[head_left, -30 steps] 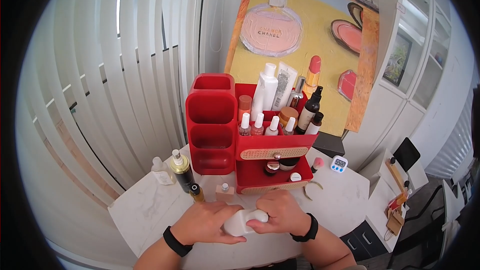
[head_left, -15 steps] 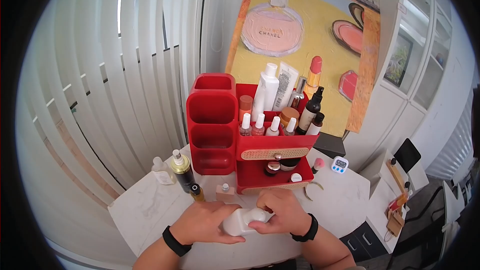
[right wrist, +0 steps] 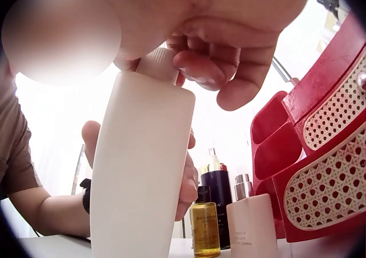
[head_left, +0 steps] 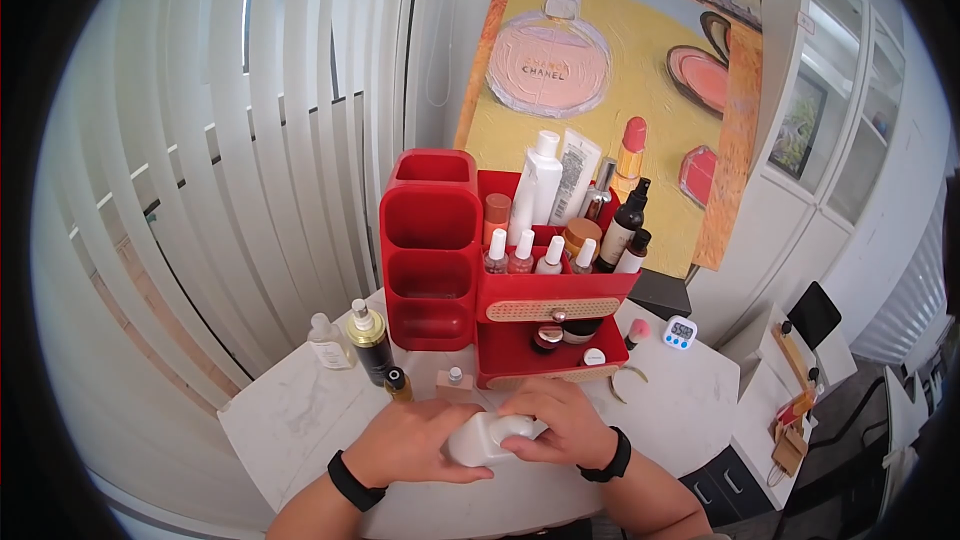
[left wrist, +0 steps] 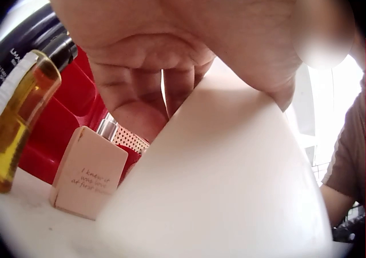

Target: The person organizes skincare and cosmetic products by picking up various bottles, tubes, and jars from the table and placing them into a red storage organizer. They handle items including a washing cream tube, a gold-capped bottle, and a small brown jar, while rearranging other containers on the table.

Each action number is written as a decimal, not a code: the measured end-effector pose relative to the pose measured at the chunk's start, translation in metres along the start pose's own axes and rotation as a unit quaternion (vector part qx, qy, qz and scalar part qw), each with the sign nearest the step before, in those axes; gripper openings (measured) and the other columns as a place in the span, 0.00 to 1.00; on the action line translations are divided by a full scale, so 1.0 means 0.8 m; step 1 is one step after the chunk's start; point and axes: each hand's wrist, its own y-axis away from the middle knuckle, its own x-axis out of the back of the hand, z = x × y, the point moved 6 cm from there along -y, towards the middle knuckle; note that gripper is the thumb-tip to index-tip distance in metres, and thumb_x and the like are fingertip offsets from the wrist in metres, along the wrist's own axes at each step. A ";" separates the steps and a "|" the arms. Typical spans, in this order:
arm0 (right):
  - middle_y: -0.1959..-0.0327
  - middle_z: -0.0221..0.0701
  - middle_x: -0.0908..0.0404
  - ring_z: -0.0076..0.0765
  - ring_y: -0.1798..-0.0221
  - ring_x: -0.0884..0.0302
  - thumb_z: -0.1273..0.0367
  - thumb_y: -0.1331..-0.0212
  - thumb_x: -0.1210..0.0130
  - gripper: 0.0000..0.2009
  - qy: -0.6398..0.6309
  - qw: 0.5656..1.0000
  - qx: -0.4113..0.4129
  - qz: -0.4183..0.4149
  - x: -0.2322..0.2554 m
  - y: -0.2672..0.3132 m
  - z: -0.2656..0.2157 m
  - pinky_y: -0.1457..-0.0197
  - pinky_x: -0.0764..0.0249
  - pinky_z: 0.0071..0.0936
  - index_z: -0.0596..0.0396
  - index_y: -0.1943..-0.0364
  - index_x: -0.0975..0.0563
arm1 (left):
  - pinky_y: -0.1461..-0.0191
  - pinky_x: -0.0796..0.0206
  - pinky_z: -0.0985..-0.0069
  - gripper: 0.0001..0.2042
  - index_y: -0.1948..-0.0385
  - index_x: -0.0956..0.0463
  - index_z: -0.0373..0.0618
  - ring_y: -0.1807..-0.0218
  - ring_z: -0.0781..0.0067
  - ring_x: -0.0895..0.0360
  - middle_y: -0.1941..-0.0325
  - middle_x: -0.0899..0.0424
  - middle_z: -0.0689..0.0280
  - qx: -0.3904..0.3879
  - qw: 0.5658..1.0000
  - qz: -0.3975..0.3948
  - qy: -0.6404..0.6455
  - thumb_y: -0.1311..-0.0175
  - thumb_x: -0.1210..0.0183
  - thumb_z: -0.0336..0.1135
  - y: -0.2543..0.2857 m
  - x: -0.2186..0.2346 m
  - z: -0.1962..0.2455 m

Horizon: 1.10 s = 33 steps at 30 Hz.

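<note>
A white plastic bottle is tilted between both hands, low in the head view. My left hand grips its body, fingers on one side and thumb on the other. With thumb and fingers, my right hand holds the bottle's top end. In the right wrist view a ribbed white cap lies within that hand's grip. Close beyond my left hand stand a pink square perfume bottle and a small bottle of yellow liquid. The bottle's broad white side fills much of the left wrist view.
A red organizer full of cosmetics stands behind the hands, its lower drawer pulled out. At left are a dark spray bottle and a clear bottle. A white timer and a pink brush sit at right.
My right fingers have shifted round the bottle's top, first lifting and curling, then laying over the cap again. My left hand keeps its grip on the bottle.
</note>
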 end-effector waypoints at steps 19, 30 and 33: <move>0.56 0.38 0.23 0.43 0.57 0.23 0.69 0.51 0.27 0.24 -0.029 0.999 -0.016 0.015 -0.004 0.008 0.005 0.54 0.25 0.35 0.49 0.51 0.28 | 0.65 0.23 0.68 0.33 0.54 0.21 0.41 0.70 0.56 0.16 0.69 0.15 0.59 -0.007 1.000 0.005 0.000 0.57 0.22 0.56 0.000 0.002 -0.001; 0.55 0.37 0.23 0.41 0.56 0.23 0.70 0.50 0.28 0.23 -0.074 0.997 -0.010 0.034 -0.002 0.005 0.006 0.51 0.25 0.35 0.49 0.50 0.27 | 0.65 0.24 0.68 0.33 0.53 0.22 0.41 0.70 0.56 0.16 0.70 0.15 0.60 0.003 1.000 -0.008 0.002 0.56 0.22 0.55 0.000 0.002 -0.001; 0.56 0.36 0.22 0.41 0.56 0.22 0.71 0.50 0.27 0.23 -0.063 0.997 -0.025 0.023 -0.005 0.006 0.008 0.51 0.24 0.35 0.50 0.50 0.26 | 0.65 0.24 0.68 0.33 0.53 0.22 0.41 0.70 0.56 0.16 0.70 0.15 0.60 -0.005 1.000 0.004 0.003 0.56 0.22 0.55 0.001 0.002 -0.002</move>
